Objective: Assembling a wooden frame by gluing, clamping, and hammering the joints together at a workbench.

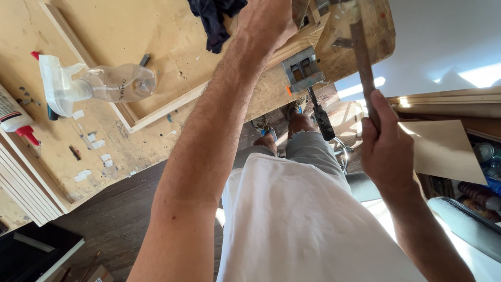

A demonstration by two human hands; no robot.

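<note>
1. Right now we're looking down past our own white shirt (308,219) and grey shorts to a dark wood floor (120,219).
2. Right hand (389,149): fingers wrapped shut around the lower end of a long, flat, rusty-brown metal file (364,73). The file runs up and away to a worn wooden piece (360,31) at the bench corner; its far tip is out of frame.
3. Left hand (266,21): reaches out over the pale plywood workbench (57,156) and rests on stacked light wooden strips (300,39) beside that piece. Fingers are cut off by the frame edge, so we cannot tell how it grips.
4. Grey metal screw clamp with a black handle (310,86) hangs off the bench edge just below the left hand, gripping the work there.
5. Further out on the bench: a clear plastic spray bottle with a white trigger (99,83) on its side, a dark blue rag (214,21), a white glue bottle with a red cap (15,120) at the left edge, and small white scraps.
6. Risks, as we judge them:
- File slips off the edge and runs toward the left hand, which sits close to the stroke line.
- Only one clamp is seen, so the work could pivot or chatter under side load.
- Bare grip on the file end could skid under a hard push.
- Spray bottle lies loose and could roll if the bench shakes.
</note>
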